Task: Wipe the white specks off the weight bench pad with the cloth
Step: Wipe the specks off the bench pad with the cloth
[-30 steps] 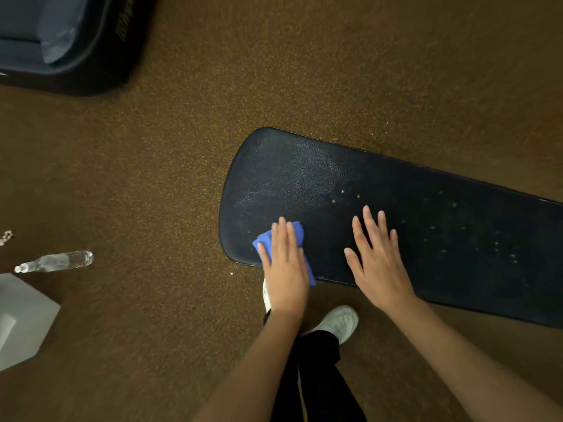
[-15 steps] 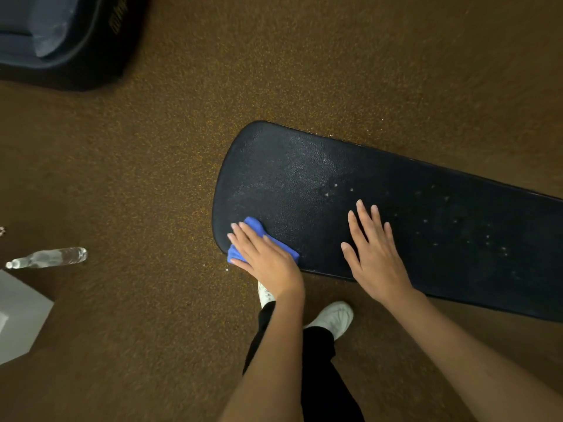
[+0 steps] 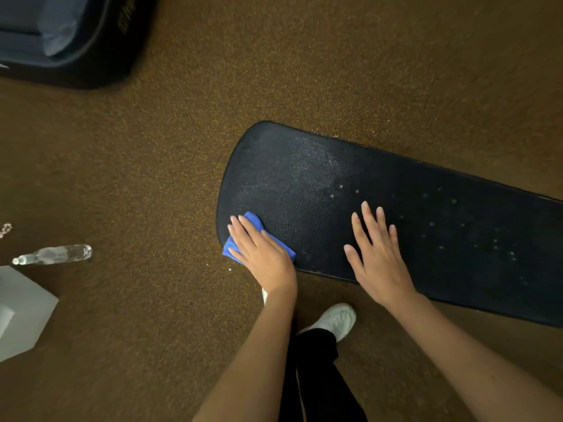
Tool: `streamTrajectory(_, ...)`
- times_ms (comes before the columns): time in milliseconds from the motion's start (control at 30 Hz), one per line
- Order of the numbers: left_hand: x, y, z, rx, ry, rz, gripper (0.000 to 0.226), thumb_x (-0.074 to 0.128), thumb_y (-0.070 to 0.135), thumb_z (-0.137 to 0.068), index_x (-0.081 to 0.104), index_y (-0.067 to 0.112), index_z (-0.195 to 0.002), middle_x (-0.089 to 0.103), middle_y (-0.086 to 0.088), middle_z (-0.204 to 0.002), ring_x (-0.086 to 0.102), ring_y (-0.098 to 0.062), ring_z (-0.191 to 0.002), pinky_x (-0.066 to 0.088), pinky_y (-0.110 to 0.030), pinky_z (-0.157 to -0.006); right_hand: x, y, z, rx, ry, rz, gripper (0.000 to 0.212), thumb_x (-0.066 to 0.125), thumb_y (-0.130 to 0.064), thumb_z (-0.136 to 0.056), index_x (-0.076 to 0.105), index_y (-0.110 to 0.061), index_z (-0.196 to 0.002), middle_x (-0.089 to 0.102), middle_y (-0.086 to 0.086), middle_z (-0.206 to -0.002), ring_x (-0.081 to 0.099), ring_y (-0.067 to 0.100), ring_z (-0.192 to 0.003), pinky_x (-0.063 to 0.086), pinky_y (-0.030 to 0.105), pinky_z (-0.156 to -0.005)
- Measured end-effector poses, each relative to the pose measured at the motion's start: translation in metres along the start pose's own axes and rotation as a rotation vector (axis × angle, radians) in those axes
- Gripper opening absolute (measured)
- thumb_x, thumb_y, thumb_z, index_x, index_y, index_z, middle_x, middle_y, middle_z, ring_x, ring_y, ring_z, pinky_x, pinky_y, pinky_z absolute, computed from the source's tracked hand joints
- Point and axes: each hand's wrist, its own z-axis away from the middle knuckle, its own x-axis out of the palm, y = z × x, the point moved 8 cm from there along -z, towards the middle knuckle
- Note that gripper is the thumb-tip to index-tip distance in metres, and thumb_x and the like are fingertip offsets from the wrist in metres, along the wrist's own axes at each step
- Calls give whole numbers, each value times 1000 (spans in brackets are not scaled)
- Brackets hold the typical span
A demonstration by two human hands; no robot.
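Brown speckled gym floor point(image 3: 182, 166) throughout, seen from above. Black weight bench pad point(image 3: 304, 184) running from centre to the right edge, rounded end pointing left, grained surface with a dull sheen. White specks point(image 3: 493, 240) scattered over the right half of the pad, a few more near the middle just beyond the right fingertips. Blue cloth point(image 3: 251, 219) at the pad's near-left corner, overhanging the edge slightly. Left hand point(image 3: 262, 254) pressed flat on the cloth, fingers straight and together, not curled round it. Right hand point(image 3: 376, 257) laid flat on the bare pad near its front edge, fingers spread, holding nothing, well apart from the cloth. Below the hands: white shoe point(image 3: 335, 319) and black trouser leg point(image 3: 313, 376) on the floor. Further left: clear plastic bottle point(image 3: 53, 254) lying on its side; white box-like object point(image 3: 21, 309) at the left edge. Top left corner: dark equipment base point(image 3: 91, 56), identity unclear
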Motion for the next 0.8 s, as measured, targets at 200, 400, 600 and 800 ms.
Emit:
streamTrajectory(200,3,32,-65,65,-72,-176,49,29,11,-98,18,1,-145,19,-14,-153,13,-28,-142,10,-47,-113,4,0,0,1,23,18,62,30,-38,-95,12,-14,-149,-9,2,-157,-15,22,-142,-3,43,-113)
streamTrajectory(400,45,101,-1,682,-372,-334,70,49,12,-90,8,3,-146,8,-14,-155,2,-28,-143,13,-50,-115,5,-1,-2,45,39,-9,62,34,-35,-95,12,-14,-149,-10,1,-156,-15,23,-142,-3,46,-113)
streamTrajectory(600,23,46,17,681,-244,-436,50,28,25,-94,30,8,-142,33,-8,-149,25,-25,-139,26,-57,-105,1,-2,0,43,18,-22,61,33,-35,-96,11,-15,-149,-13,0,-156,-18,20,-142,-5,42,-113)
streamTrajectory(800,35,77,-28,477,-249,-256,50,27,27,-94,37,4,-138,38,-13,-145,33,-33,-135,30,-61,-101,-8,4,3,144,86,-58,60,36,-33,-95,15,-13,-148,-6,4,-158,-11,24,-143,2,47,-114)
